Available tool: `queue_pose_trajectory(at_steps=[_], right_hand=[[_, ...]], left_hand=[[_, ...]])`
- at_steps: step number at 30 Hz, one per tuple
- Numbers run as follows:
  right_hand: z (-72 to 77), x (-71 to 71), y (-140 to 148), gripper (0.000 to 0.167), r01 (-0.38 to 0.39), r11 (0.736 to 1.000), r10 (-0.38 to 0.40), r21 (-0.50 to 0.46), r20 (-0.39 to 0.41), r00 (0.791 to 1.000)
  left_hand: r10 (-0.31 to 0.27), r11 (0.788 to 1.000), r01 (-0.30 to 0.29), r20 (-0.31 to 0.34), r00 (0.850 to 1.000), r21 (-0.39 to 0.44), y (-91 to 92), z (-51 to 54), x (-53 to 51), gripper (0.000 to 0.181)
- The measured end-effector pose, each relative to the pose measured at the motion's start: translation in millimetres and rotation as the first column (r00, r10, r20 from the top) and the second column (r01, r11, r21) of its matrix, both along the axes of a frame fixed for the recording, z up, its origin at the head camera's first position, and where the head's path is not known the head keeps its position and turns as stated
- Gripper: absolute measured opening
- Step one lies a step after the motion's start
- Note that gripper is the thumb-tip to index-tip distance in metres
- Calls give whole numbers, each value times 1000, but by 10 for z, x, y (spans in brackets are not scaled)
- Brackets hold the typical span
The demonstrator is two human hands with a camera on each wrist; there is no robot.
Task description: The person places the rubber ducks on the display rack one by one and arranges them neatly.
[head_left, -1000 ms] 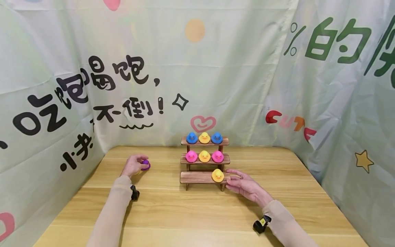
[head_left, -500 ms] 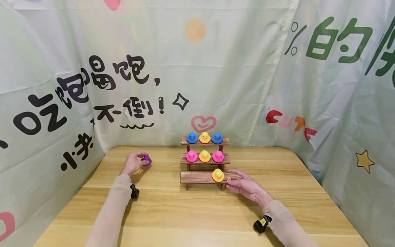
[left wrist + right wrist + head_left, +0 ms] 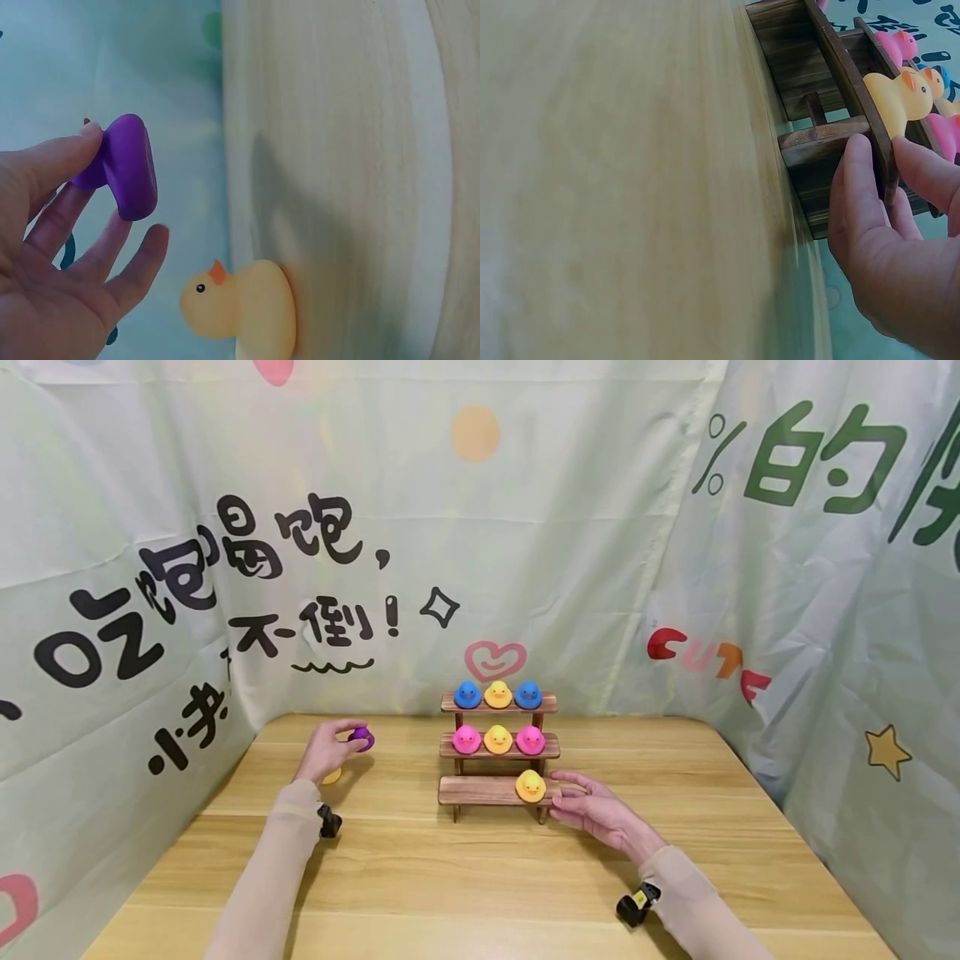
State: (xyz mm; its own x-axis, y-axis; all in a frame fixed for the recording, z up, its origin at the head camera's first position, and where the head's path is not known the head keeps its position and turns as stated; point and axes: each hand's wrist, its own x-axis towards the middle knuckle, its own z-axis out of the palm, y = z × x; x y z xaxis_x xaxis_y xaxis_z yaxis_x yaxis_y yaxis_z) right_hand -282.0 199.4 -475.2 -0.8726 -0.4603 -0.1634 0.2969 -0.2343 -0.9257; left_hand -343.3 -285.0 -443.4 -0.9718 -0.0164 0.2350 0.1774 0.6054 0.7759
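Thumb and fingers of my left hand [image 3: 328, 752] pinch a purple rubber duck [image 3: 362, 740], raised above the table at the left. Below that hand a yellow rubber duck [image 3: 264, 309] sits on the table, mostly hidden by the hand in the head view. My right hand [image 3: 600, 817] grips the right end of the lowest step of a three-tier wooden display stand [image 3: 476, 791], thumb on top and fingers underneath. Beside that thumb, another yellow duck [image 3: 531, 787] stands at the right of the lowest step.
On the middle step, a yellow duck [image 3: 498, 740] sits between two pink ducks [image 3: 467, 740]. The top step carries a yellow duck [image 3: 498, 695] between two blue ducks [image 3: 528, 695]. Printed fabric [image 3: 570, 568] encloses the wooden table [image 3: 450, 885] at the back and sides.
My left hand has lifted the purple duck and moved it slightly right and away from me, uncovering more of the yellow duck below. My right hand stays on the stand.
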Motion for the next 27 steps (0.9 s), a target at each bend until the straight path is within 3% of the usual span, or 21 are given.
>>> queue_pose_trajectory(at_steps=[9, 15, 24, 27], right_hand=[[-7, -2, 11, 57, 1, 1000, -1, -6, -3, 1000], [-17, -3, -2, 58, 14, 1000, -14, 12, -5, 1000], [-27, -4, -20, 55, 26, 999, -26, 19, -4, 1000], [-25, -5, -10, 52, 32, 999, -32, 20, -6, 999]], left_hand=[[-92, 992, 93, -13, 996, 86, 60, 26, 34, 39], [-209, 956, 215, -48, 977, 202, 139, 19, 56, 38], [-256, 917, 246, -10, 967, 315, 338, 19, 161, 40], [-262, 912, 253, -15, 965, 323, 412, 9, 199, 41]])
